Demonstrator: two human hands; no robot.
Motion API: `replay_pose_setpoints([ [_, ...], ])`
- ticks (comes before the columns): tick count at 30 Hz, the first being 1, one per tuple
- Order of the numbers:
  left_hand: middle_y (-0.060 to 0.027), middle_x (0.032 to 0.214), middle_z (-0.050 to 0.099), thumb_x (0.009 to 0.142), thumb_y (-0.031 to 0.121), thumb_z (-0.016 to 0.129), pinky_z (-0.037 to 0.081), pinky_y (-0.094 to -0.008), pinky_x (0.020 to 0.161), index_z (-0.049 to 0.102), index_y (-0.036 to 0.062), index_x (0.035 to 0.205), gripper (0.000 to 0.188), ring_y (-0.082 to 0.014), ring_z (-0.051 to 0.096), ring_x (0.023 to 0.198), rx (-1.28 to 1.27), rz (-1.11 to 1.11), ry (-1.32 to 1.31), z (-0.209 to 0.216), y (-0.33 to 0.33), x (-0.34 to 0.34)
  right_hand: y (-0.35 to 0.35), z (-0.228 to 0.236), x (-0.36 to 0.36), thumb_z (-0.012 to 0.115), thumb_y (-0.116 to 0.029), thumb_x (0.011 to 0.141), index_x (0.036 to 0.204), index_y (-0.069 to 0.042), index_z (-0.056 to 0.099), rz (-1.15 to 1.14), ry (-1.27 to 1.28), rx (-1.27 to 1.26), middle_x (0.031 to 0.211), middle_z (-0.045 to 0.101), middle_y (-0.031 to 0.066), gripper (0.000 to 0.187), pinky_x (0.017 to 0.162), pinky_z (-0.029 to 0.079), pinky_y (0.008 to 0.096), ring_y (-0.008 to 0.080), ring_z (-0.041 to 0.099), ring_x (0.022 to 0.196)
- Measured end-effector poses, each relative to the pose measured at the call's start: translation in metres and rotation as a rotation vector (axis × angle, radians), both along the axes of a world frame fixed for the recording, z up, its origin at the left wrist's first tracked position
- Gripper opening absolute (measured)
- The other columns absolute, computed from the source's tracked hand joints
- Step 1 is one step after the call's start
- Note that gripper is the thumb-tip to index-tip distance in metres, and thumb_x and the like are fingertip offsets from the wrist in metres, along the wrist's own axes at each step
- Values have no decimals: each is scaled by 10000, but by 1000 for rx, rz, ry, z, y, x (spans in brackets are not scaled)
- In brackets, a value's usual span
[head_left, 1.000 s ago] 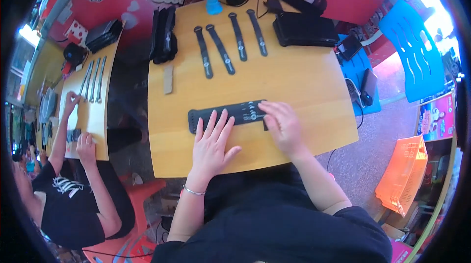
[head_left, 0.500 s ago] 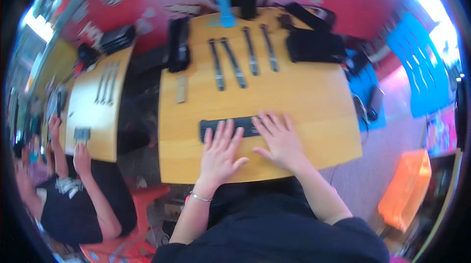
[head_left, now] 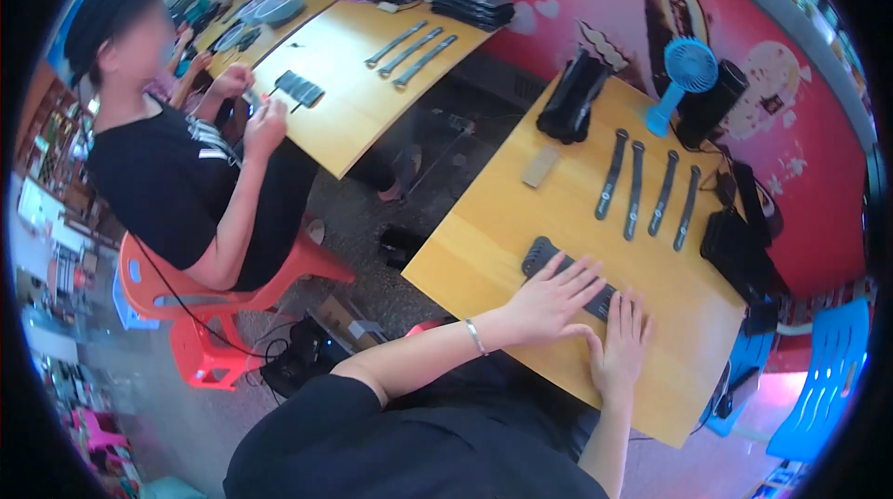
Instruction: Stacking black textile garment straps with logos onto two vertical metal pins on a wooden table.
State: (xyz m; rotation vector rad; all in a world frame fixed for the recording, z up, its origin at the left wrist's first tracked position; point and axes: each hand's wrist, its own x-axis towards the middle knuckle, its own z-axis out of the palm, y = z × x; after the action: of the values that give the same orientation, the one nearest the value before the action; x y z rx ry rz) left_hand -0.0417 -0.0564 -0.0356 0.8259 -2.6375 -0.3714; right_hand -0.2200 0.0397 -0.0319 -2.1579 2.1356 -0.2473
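Note:
A dark, flat, oblong piece with a ribbed end lies near the front of the wooden table. My left hand, a bracelet at its wrist, rests flat across the piece's middle with fingers stretched out. Beside it, my right hand lies with fingers extended over the right end of the same piece. The two thumbs come close together, and the palms cover part of the piece. Several dark straps lie side by side beyond the hands. A small flat tan bar sits to their left.
At the back stand a blue fan, a black cylinder and a black bundle. Black pouches lie at the right edge. Left, a co-worker sits at another table with straps and a black stack.
My view has swung to the left, bringing the co-worker more fully into it. Both hands stay flat on the dark piece and are now closer together.

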Motion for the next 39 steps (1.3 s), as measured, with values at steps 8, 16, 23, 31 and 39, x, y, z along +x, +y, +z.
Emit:
replay_pose_setpoints([
  [8, -147, 1487, 302, 883, 592, 408, 98, -516, 1139, 422, 79, 1379, 714, -295, 233, 1400, -30, -95, 35, -15, -6, -7, 0, -5, -1, 401, -550, 905, 1429, -45, 328, 18, 53, 13, 1516, 259, 129, 732, 1136, 88, 526, 328, 183, 1412],
  [16, -145, 1491, 295, 887, 605, 374, 87, -519, 1140, 420, 84, 1382, 720, -293, 227, 1402, -33, -104, 33, -13, -9, -8, -2, -3, -2, 396, -567, 900, 1425, -46, 336, -2, 88, 42, 1511, 270, 130, 742, 1136, 81, 529, 319, 194, 1410],
  [23, -145, 1509, 258, 888, 640, 308, 143, -521, 1119, 396, 102, 1399, 748, -298, 211, 1409, -33, -107, -29, -9, -12, -9, -7, 0, -3, 407, -570, 895, 1411, -34, 352, -2, 70, 45, 1498, 291, 145, 747, 1128, 91, 546, 326, 213, 1403],
  [31, -135, 1495, 290, 876, 652, 314, 144, -520, 1120, 392, 115, 1405, 758, -293, 235, 1399, 10, -112, -6, -9, -6, -10, 4, 4, -3, 505, -513, 872, 1410, -22, 350, 15, 74, 93, 1501, 273, 160, 745, 1122, 99, 558, 335, 205, 1404],
  [39, -125, 1494, 306, 832, 626, 442, 133, -513, 1126, 365, 145, 1430, 772, -282, 250, 1396, 42, -160, -179, -2, -15, -9, -10, 7, 2, 568, -524, 825, 1407, -22, 347, 17, 27, 97, 1474, 314, 171, 799, 1107, 132, 576, 345, 252, 1379],
])
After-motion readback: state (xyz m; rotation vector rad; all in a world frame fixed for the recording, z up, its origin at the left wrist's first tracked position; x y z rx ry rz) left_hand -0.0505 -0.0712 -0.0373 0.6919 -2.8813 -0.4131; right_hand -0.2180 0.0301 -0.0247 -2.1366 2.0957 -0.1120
